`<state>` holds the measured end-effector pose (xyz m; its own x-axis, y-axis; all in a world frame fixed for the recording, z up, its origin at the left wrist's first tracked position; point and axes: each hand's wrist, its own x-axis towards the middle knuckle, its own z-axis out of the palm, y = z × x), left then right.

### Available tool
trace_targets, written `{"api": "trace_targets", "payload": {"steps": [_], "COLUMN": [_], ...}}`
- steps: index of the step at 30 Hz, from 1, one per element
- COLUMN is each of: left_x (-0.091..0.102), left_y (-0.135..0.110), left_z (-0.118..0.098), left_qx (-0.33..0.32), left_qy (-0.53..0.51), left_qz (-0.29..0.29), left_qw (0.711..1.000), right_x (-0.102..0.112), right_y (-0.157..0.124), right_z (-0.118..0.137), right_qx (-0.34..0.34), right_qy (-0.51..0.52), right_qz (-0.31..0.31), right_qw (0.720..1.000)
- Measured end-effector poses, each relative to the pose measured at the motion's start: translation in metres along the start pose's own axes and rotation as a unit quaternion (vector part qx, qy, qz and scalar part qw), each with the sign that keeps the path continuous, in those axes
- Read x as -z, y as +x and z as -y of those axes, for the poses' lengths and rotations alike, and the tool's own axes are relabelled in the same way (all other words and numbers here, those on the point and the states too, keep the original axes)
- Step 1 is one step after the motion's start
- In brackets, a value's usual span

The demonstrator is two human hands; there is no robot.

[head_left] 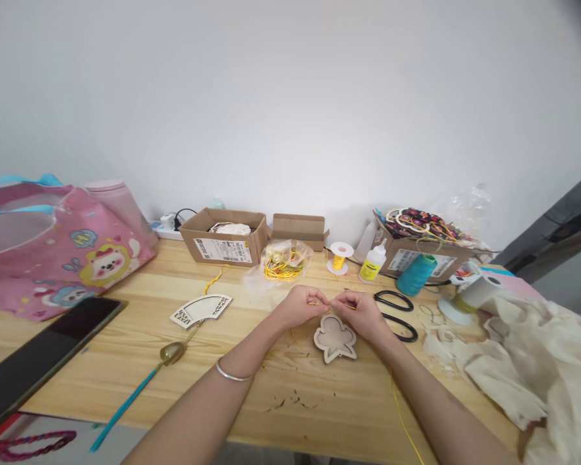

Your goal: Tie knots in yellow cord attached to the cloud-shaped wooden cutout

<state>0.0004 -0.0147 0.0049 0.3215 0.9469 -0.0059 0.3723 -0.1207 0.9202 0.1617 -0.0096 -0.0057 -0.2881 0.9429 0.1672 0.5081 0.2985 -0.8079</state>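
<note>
My left hand [304, 306] and my right hand [358, 311] meet with fingertips pinched, just above a pale wooden flower-shaped piece [334, 338]. Between the fingers of both hands runs a thin yellow cord [401, 413], whose tail hangs down past my right forearm toward the table's front edge. The piece sits right under the fingertips, at the spot where the cord meets its top; whether it rests on the table I cannot tell. Black-handled scissors [401, 327] lie close by my right hand, their blades mostly hidden behind it.
Left of my hands lie a fan-shaped wooden ornament [201, 310] with a teal tassel [126, 408] and a dark phone [48, 355]. Behind stand a cardboard box [223, 240], a yellow thread spool [339, 258], a glue bottle [372, 263] and a teal thread cone [417, 275]. Beige cloth [518, 361] lies right.
</note>
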Motion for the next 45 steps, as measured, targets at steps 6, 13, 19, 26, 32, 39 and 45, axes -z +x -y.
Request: {"api": "trace_targets", "payload": {"steps": [6, 13, 19, 26, 32, 39, 45], "left_x": [-0.0007, -0.0007, -0.0007, 0.0003, 0.0006, -0.0007, -0.0016], "left_y": [0.0013, -0.0001, 0.0000, 0.0002, -0.0006, 0.0015, 0.0027], "left_z": [0.0029, 0.0001, 0.0004, 0.0013, -0.0008, 0.0025, 0.0058], "left_qx": [-0.002, 0.001, 0.003, -0.005, -0.012, -0.003, -0.002], "left_qy": [-0.003, -0.013, -0.014, -0.001, -0.005, -0.041, -0.039], "left_qz": [0.005, 0.001, 0.003, 0.009, 0.003, 0.006, 0.005], "left_qw": [1.000, 1.000, 1.000, 1.000, 1.000, 0.999, 0.999], "right_x": [-0.0001, 0.0021, 0.0029, 0.0015, 0.0018, 0.0023, 0.0020], "right_y": [0.0010, -0.0009, -0.0007, -0.0001, -0.0011, -0.0011, -0.0005], "right_z": [-0.0046, 0.0019, 0.0012, -0.0007, 0.0023, 0.0040, 0.0025], "right_qx": [-0.009, 0.008, 0.038, 0.023, 0.019, 0.050, 0.041], "right_qy": [-0.010, 0.007, -0.034, -0.014, -0.002, -0.025, -0.020], "right_qz": [-0.022, 0.006, -0.009, -0.017, -0.015, -0.038, -0.034], "right_qw": [1.000, 1.000, 0.999, 1.000, 1.000, 0.998, 0.998]}}
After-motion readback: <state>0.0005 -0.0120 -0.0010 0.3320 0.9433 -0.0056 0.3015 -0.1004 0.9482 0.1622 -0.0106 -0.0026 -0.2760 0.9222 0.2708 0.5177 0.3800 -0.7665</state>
